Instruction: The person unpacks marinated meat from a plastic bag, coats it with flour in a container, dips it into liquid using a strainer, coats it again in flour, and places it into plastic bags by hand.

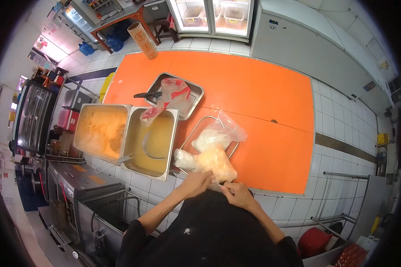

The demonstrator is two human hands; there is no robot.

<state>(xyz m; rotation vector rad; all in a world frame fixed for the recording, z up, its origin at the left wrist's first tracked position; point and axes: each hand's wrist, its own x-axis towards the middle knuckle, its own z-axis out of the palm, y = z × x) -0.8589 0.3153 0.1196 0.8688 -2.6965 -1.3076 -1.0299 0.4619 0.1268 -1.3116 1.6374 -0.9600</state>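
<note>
Near the table's front edge, a clear plastic bag [217, 162] with pale orange-yellow contents lies over a metal tray [234, 149]. My left hand [200, 183] is closed at the bag's near left edge. At the near right corner, my right hand [237, 194] pinches the bag's edge with thumb and fingers. A small dark bit shows between the hands, too small to name. Behind this bag, another clear bag [209, 139] with white contents rests in the same tray. A bunched clear plastic piece [185, 159] lies left of the orange-yellow bag.
Left stand a deep metal pan of orange crumbs [103, 129] and a pan of yellowish liquid [158, 138] with a wire-handled strainer [146, 149]. Farther back, a tray [196, 91] holds a dark-handled knife [148, 95] and red-printed plastic [173, 91]. A wrap roll [142, 41] stands at the orange table's [272, 89] far edge.
</note>
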